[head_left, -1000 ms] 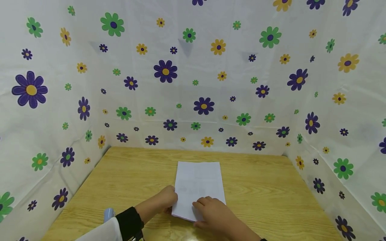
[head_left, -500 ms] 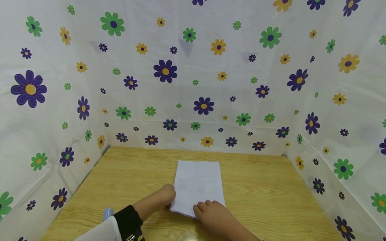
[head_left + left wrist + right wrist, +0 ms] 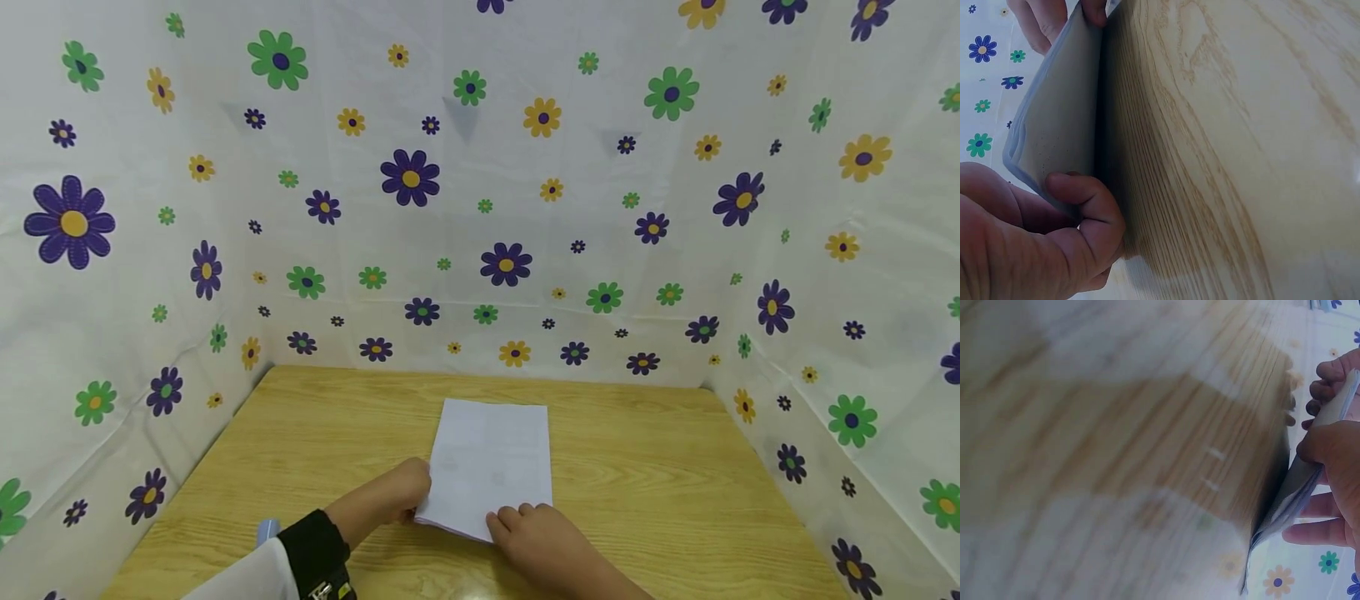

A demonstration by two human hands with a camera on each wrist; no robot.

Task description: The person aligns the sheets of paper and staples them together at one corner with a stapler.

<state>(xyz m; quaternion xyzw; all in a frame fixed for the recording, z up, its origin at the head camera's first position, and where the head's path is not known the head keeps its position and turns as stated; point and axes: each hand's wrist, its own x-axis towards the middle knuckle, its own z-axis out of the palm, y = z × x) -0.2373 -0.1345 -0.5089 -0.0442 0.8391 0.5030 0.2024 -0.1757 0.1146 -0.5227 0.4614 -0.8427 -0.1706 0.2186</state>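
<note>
A white folded paper (image 3: 487, 462) of several layers lies near the front middle of the table, its near edge lifted slightly. At its left near corner my left hand (image 3: 405, 490) pinches it; the left wrist view shows the thumb curled against the underside of the paper (image 3: 1060, 125). My right hand (image 3: 536, 537) holds the near edge towards the right corner, fingers on top. In the right wrist view, the right hand's thumb (image 3: 1319, 442) presses on the paper's near side while other fingers are behind it.
The wooden table (image 3: 645, 467) is enclosed at the back and sides by a white flower-print cloth (image 3: 450, 225). A light blue cylindrical object (image 3: 267, 531) stands left of the left forearm, partly hidden by the sleeve.
The paper's near end has shifted slightly left, tilting the sheet a little. My left hand has moved slightly left with it, and the right hand has come round onto the near edge.
</note>
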